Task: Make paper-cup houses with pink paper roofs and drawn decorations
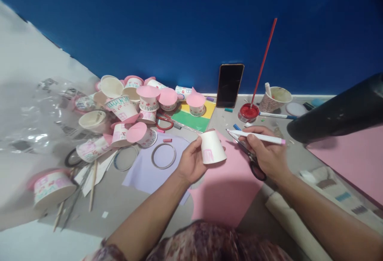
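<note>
My left hand (190, 163) grips a white paper cup (212, 146) held upside down, with pink marks drawn on its side. My right hand (265, 151) is closed round a white marker pen (257, 136), whose tip points left toward the cup's base. Both hands hover over a pink paper sheet (227, 191). Black-handled scissors (254, 164) lie under my right hand.
A heap of decorated cups with pink lids (131, 109) fills the left. A phone (229, 85) leans on the blue wall beside a red paint lid (249, 112) with a red stick. Tape rings (163, 155), crumpled plastic (32, 117), a black object (341, 111) and more pink paper (356, 157) surround.
</note>
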{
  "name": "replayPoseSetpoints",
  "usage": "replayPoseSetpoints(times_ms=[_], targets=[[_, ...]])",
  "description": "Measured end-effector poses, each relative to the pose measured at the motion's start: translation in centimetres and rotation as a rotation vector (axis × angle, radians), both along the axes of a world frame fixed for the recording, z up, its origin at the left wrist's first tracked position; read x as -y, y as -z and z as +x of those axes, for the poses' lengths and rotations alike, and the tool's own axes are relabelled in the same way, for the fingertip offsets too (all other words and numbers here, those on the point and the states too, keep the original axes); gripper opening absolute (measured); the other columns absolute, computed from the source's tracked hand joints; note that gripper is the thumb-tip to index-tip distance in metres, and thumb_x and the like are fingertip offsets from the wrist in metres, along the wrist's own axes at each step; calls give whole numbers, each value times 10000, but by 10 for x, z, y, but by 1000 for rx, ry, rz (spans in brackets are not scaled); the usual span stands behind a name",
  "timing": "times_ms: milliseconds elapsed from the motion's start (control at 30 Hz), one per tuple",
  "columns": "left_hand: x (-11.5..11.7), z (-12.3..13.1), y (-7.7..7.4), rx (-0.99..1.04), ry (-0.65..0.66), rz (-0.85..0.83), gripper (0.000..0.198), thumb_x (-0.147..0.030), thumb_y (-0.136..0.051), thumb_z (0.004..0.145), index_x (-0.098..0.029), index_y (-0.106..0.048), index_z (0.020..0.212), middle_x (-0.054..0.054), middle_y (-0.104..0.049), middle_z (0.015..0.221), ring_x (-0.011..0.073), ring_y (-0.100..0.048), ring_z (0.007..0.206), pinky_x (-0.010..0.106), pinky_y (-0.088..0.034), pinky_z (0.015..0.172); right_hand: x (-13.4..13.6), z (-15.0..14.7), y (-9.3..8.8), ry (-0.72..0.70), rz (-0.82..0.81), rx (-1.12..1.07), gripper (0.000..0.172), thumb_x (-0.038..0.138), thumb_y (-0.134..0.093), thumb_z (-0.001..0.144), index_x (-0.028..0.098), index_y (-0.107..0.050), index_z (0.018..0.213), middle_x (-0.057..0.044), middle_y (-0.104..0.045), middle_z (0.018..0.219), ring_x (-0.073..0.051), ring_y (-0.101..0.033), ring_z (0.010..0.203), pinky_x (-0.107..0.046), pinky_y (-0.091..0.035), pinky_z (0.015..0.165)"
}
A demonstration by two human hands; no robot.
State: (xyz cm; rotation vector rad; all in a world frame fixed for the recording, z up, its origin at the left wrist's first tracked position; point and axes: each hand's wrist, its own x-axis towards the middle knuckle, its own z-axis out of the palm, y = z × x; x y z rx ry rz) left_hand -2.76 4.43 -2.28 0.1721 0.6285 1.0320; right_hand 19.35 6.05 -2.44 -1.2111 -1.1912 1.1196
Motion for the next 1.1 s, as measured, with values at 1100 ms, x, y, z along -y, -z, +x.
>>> replayPoseSetpoints(times_ms=[1100], targets=[[9,11,5,-152,93,148,453,-421,-832,809,-129,-746,1145,111,-786,954,251,-746,813,361,-589,779,28,-7,-38,-83,505,369,36,242,-727,918,252,-731,952,-1,-723,722,-144,-603,510,-312,-517,536]])
